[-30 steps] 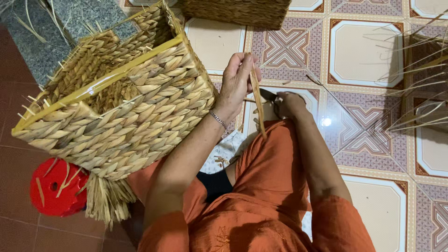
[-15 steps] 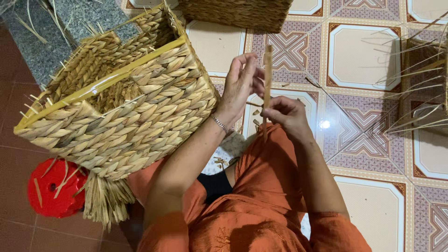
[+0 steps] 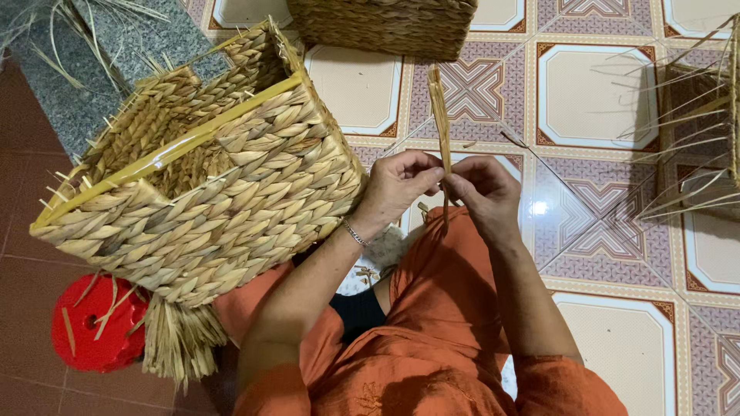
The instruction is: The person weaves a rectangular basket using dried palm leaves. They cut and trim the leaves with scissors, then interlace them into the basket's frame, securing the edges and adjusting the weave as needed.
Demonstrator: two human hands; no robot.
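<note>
A flat tan straw strand (image 3: 440, 108) stands upright between my two hands. My left hand (image 3: 398, 185) pinches its lower part from the left, and my right hand (image 3: 486, 192) pinches it from the right, fingertips almost meeting. A large woven straw basket (image 3: 231, 177) with a yellow rim band lies tilted on my left knee, just left of my left hand. Loose strand ends hang from the basket's lower corner (image 3: 177, 339). My orange clothing fills the bottom of the view.
A second woven basket (image 3: 385, 27) stands at the top on the patterned tile floor (image 3: 601, 100). A frame with loose straw spokes (image 3: 694, 131) lies at the right. A red plastic stool (image 3: 96, 323) sits at the lower left, a grey stone slab (image 3: 85, 69) at upper left.
Both hands have come together and raised the strand from a low slant to upright. A dark tool seen near my right hand a second ago is no longer visible.
</note>
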